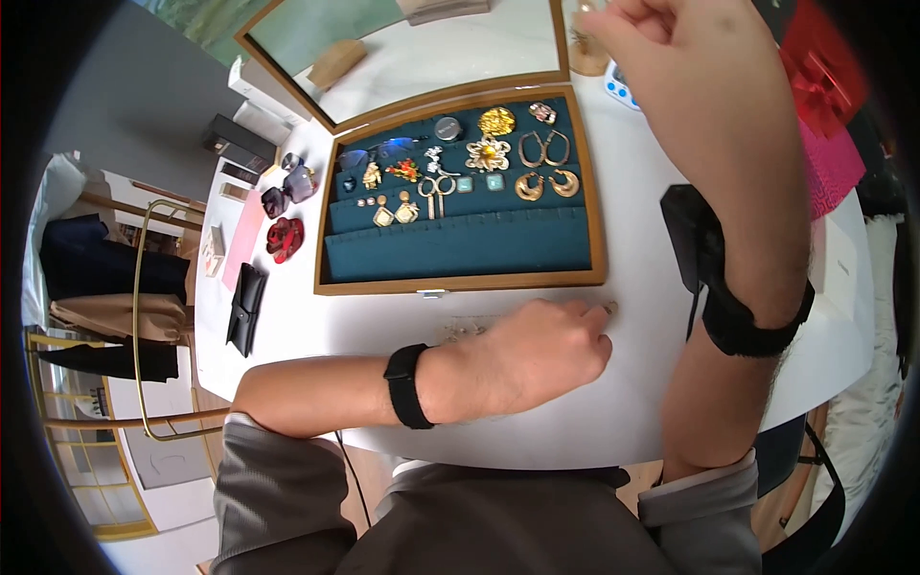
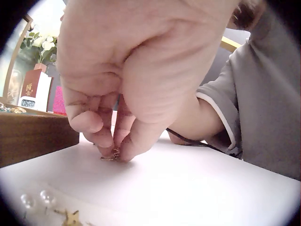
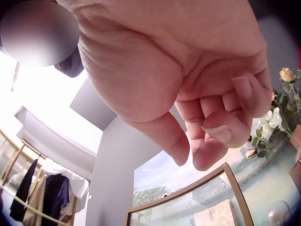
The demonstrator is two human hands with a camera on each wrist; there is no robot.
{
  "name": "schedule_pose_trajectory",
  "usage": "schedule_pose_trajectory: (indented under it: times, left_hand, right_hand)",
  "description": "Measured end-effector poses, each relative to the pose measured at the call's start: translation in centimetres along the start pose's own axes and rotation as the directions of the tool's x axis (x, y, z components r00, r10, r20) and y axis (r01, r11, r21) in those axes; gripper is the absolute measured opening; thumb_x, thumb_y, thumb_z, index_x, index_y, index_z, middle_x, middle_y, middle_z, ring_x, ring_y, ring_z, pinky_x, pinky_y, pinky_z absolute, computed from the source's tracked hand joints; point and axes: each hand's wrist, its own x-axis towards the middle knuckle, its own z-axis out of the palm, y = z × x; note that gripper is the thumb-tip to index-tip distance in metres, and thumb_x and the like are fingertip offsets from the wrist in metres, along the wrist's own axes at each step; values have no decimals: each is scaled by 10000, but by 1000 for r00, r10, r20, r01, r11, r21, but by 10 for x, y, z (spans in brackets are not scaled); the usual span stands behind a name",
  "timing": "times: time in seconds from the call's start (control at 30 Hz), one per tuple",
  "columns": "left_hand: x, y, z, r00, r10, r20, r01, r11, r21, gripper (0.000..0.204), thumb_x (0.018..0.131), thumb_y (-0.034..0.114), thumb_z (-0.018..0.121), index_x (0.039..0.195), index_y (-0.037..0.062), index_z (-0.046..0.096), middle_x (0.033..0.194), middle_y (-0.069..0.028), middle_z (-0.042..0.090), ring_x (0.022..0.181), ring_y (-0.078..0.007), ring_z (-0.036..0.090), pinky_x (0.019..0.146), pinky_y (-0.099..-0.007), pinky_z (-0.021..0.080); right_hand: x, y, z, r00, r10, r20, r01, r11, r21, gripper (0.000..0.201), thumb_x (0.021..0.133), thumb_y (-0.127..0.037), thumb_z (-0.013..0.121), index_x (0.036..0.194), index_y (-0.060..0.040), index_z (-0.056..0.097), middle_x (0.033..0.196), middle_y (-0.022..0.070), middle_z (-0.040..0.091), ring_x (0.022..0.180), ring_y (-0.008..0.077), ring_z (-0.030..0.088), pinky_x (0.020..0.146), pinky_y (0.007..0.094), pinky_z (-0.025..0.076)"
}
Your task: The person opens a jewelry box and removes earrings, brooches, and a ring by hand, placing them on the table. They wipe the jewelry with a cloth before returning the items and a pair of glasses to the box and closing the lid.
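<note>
Pinching left hand (image 1: pixel 527 356): jewelry piece (image 2: pixel 115 154); I see the box (image 1: pixel 460 286) just beyond.
Right hand (image 1: pixel 695 48): farther, loosely curled, empty.

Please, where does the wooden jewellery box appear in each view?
Head: upper centre, the wooden jewellery box stands open, its lid raised.
Left wrist: at the left edge, partly cut off; its side wall shows.
Right wrist: at the bottom, only part of its lid.
Landmark: white flowers, shared by both wrist views.
</note>
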Motion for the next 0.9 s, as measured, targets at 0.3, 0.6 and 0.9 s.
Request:
schedule_pose_trajectory:
  times: [0.3,0.6,0.9]
  left_hand:
    - [-50,-23,-58,964,-178,-199,123,958,-261,202,805,8,789,990,-4,708,958,-139,673,853,-319,701,722,-422,599]
    - [-120,-74,-107,780,-580,-236,458,785,-417,131,870,-28,744,997,-3,765,899,-63,722,794,-138,704,656,-290,554]
    - [-152,-132,-137,543,-710,-448,519,704,-485,77,926,15,753,996,-15,757,804,26,695,717,-28,574,629,-234,460]
  right_hand:
    - [11,43,33,990,-143,-12,142,989,-51,241,1016,-160,748,892,39,693,634,9,547,578,73,478,534,289,378]
    - [-1,36,71,954,-300,-17,287,925,-248,177,954,-174,770,853,-36,726,786,146,721,751,367,716,687,441,570]
    - [-34,-25,60,960,-250,128,274,935,-225,87,907,-57,790,918,-13,715,807,151,711,734,343,696,666,435,524]
